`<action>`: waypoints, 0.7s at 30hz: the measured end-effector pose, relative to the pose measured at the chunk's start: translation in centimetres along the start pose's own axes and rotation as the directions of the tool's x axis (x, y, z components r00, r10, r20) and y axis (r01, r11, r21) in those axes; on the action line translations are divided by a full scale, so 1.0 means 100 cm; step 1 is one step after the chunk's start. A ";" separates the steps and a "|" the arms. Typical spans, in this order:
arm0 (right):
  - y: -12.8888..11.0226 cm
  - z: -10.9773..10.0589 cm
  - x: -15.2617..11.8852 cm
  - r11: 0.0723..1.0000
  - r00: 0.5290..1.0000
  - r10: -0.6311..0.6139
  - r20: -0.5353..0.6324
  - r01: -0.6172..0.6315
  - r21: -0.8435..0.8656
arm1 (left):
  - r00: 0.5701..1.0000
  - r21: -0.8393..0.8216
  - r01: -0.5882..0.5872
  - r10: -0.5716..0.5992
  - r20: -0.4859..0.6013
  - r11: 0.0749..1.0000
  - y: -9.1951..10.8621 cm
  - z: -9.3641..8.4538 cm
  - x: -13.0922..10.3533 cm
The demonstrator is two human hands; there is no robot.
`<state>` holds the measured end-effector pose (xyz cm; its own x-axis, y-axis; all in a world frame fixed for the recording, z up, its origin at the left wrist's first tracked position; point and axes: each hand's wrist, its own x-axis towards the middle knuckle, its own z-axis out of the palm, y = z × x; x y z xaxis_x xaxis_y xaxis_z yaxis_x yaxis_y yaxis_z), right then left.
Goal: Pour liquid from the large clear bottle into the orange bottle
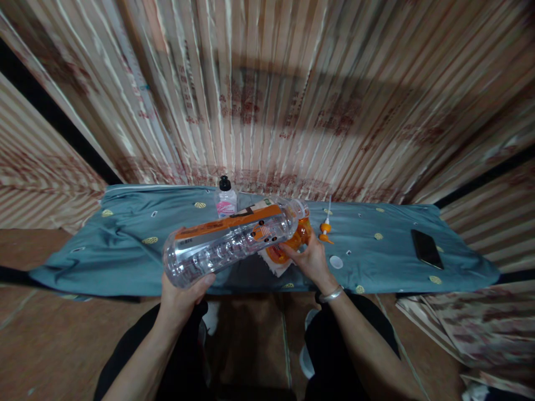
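Observation:
A large clear bottle point(225, 239) with an orange and silver label lies tilted across the view, its mouth to the right. My left hand point(184, 292) is wrapped round its base end from below. Near the bottle's mouth, my right hand point(309, 259) grips an orange translucent bottle point(301, 233). The two bottle necks are close together; whether they touch is hard to tell. Under the orange bottle lies a white tissue point(278, 268). An orange pump head point(325, 227) with a thin tube rests just right of it, and a round white cap point(336, 262) lies nearby.
A teal patterned cloth point(371, 273) covers the narrow table. At the back stands a small clear bottle with a black cap point(226, 200). A dark phone point(426, 248) lies on the right side. Striped curtains point(267, 111) hang behind, and dark poles slant at both sides.

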<state>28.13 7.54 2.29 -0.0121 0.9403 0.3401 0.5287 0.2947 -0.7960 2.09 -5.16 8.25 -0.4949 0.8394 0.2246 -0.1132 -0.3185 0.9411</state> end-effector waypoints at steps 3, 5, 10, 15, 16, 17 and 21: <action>0.000 0.000 0.000 1.000 1.000 -0.005 -0.003 0.005 -0.009 | 0.999 -0.023 0.036 -0.036 -0.011 0.999 0.001 0.000 0.000; 0.001 0.000 0.000 1.000 1.000 -0.012 -0.008 0.012 -0.015 | 0.999 -0.017 0.032 -0.032 -0.021 0.999 0.000 -0.001 -0.001; 0.002 0.000 0.000 0.999 1.000 -0.022 -0.014 0.021 -0.035 | 1.000 -0.021 -0.001 0.001 0.017 1.000 -0.006 -0.005 0.001; 0.002 0.000 0.000 0.999 1.000 -0.025 -0.014 0.025 -0.029 | 0.999 -0.015 -0.005 0.005 0.036 1.000 -0.003 -0.003 0.003; 0.002 0.000 0.000 0.999 1.000 -0.021 -0.011 0.021 -0.024 | 0.999 -0.010 0.008 -0.008 0.036 1.000 -0.001 -0.002 0.002; 0.002 0.000 0.000 1.000 1.000 -0.017 -0.008 0.017 -0.020 | 0.999 -0.007 0.017 -0.017 0.033 1.000 0.000 -0.001 0.002; 0.001 0.000 0.000 1.000 1.000 -0.014 -0.011 0.014 -0.020 | 0.999 -0.009 0.041 -0.040 0.017 0.999 0.004 0.001 0.000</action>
<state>28.18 7.56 2.21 -0.0107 0.9342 0.3567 0.5456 0.3044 -0.7808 2.12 -5.23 8.63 -0.4748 0.8592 0.1907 -0.1406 -0.2879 0.9473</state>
